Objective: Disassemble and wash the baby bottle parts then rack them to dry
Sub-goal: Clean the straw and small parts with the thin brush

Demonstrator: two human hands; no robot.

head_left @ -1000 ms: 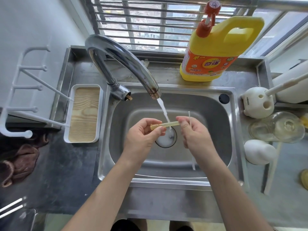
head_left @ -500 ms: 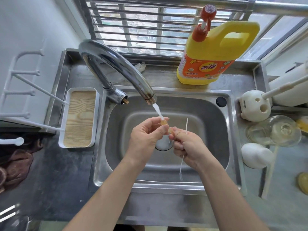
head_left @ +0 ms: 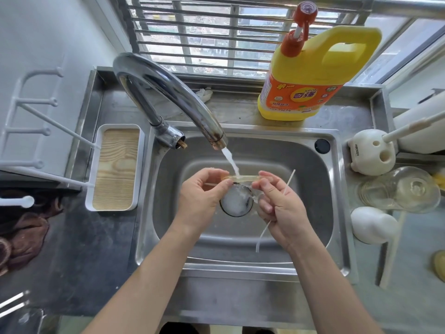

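Note:
A short yellowish clear straw tube (head_left: 243,177) lies level under the running stream from the faucet (head_left: 173,97), over the sink (head_left: 240,239) drain. My left hand (head_left: 202,201) pinches its left end and my right hand (head_left: 279,208) pinches its right end. My right hand also grips a thin white straw brush (head_left: 263,231), which sticks out above and below the fist. The clear glass bottle (head_left: 397,189) lies on its side on the right counter, beside a white dome-shaped part (head_left: 372,224).
A white drying rack (head_left: 31,141) with pegs and a wood-lined tray (head_left: 115,169) stands left of the sink. A yellow detergent jug (head_left: 310,75) sits behind the basin. A white brush holder (head_left: 370,153) stands at the right, and a brown cloth (head_left: 21,235) lies at the far left.
Half a second ago my hands were close together with the tube bunched between them; now they have drawn apart and the tube lies stretched level under the water again.

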